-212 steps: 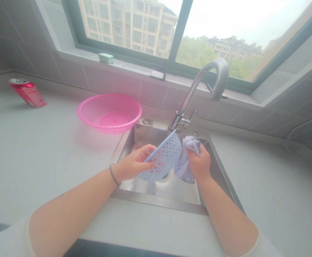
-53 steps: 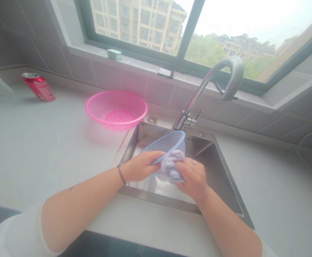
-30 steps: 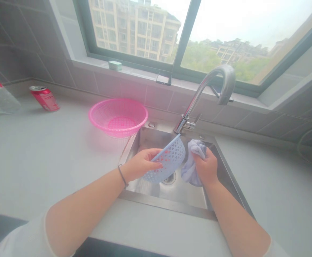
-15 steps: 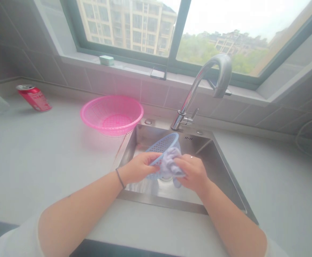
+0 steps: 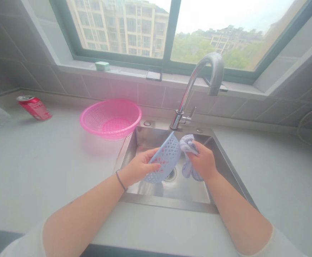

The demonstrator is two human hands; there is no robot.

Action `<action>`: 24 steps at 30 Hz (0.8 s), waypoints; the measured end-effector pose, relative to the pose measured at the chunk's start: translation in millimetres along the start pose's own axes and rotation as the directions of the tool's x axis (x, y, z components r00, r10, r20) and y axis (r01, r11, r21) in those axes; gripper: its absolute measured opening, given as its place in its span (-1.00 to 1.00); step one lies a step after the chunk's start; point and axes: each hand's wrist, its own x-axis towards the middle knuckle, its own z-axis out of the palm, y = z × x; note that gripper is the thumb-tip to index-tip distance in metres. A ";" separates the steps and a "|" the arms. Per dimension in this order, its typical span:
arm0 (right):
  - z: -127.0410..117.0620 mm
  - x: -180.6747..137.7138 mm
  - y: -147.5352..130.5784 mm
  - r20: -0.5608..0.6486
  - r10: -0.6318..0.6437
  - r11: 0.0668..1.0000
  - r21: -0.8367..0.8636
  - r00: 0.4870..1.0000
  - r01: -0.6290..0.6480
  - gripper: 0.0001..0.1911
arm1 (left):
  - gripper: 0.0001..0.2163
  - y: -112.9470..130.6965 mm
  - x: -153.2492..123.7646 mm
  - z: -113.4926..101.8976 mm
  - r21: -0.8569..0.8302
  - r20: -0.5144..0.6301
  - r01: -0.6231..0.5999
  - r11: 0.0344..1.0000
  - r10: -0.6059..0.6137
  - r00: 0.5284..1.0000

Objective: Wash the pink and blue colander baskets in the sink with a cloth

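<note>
blue plastic basket [image 5: 166, 164] tilts on its edge over the steel sink [image 5: 172, 206], held in the left hand [image 5: 137, 167]. the right hand [image 5: 204, 160] clutches a lilac cloth [image 5: 188, 143] just beside it, hands apart. a pink basket [image 5: 110, 119] sits on the bench [image 5: 51, 167] beside the sink, near a chrome faucet [image 5: 215, 60].

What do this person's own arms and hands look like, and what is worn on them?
The left hand and right hand wear no gloves. A thin dark band circles the left wrist. The forearms are bare, and each ends in an off-white sleeve: the left sleeve and the right sleeve, both with a soft, plain edge.
</note>
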 end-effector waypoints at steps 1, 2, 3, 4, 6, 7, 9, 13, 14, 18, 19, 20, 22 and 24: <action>-0.5 0.1 -1.2 0.000 0.023 1.000 0.016 1.000 -0.023 -0.66 | -0.44 0.4 -0.4 0.1 -0.013 0.008 0.005 1.000 -0.005 1.000; -1.1 0.6 -1.8 -0.003 0.046 0.998 0.034 0.999 -0.046 -0.66 | -0.46 0.9 -0.9 0.2 -0.025 0.016 0.017 1.000 -0.016 1.000; -1.7 1.3 -1.8 -0.007 0.067 0.997 0.049 0.998 -0.067 -0.65 | -0.48 1.6 -1.5 0.4 -0.043 0.023 0.031 0.999 -0.030 0.999; -2.3 2.2 -1.5 -0.011 0.083 0.995 0.062 0.996 -0.083 -0.65 | -0.50 2.2 -2.2 0.5 -0.072 0.026 0.043 0.996 -0.041 0.999; -3.0 3.9 -0.2 -0.022 0.105 0.992 0.080 0.994 -0.102 -0.64 | -0.52 3.6 -3.4 0.6 -0.154 0.025 0.061 0.986 -0.058 0.998; -3.2 4.6 0.4 -0.026 0.109 0.991 0.084 0.994 -0.106 -0.64 | -0.53 4.2 -3.8 0.5 -0.202 0.020 0.069 0.977 -0.066 0.998; -3.2 5.2 0.7 -0.034 0.096 0.992 0.086 0.995 -0.093 -0.66 | -0.53 5.2 -4.3 0.3 -0.280 0.021 0.091 0.956 -0.088 0.996; -1.8 -0.1 -5.4 -0.040 -0.008 0.995 0.097 0.999 0.012 -0.71 | -0.48 5.6 -4.0 0.6 -0.336 0.081 0.123 0.934 -0.101 0.992; -0.8 -3.5 -8.6 -0.035 -0.047 0.994 0.097 0.998 0.050 -0.72 | -0.47 5.3 -3.6 1.0 -0.334 0.100 0.126 0.934 -0.098 0.990; 6.3 -21.4 -22.4 0.013 -0.304 0.950 0.083 0.952 0.302 -0.80 | -0.46 3.9 -1.7 2.0 -0.303 0.126 0.138 0.943 -0.104 0.987; 8.1 -24.3 -24.4 0.044 -0.368 0.928 0.082 0.929 0.363 -0.81 | -0.46 3.4 -1.2 2.1 -0.292 0.127 0.141 0.946 -0.108 0.986; 9.5 -25.5 -25.3 0.072 -0.403 0.914 0.080 0.912 0.397 -0.81 | -0.45 2.7 -0.9 2.1 -0.277 0.129 0.145 0.950 -0.113 0.985; 10.3 -22.9 -24.3 0.085 -0.385 0.923 0.060 0.919 0.381 -0.79 | -0.45 0.6 -0.5 2.0 -0.218 0.140 0.167 0.962 -0.138 0.981; 9.1 -16.6 -21.7 0.028 -0.284 0.959 0.023 0.958 0.284 -0.77 | -0.47 -2.1 -0.1 2.3 -0.135 0.145 0.188 0.973 -0.168 0.975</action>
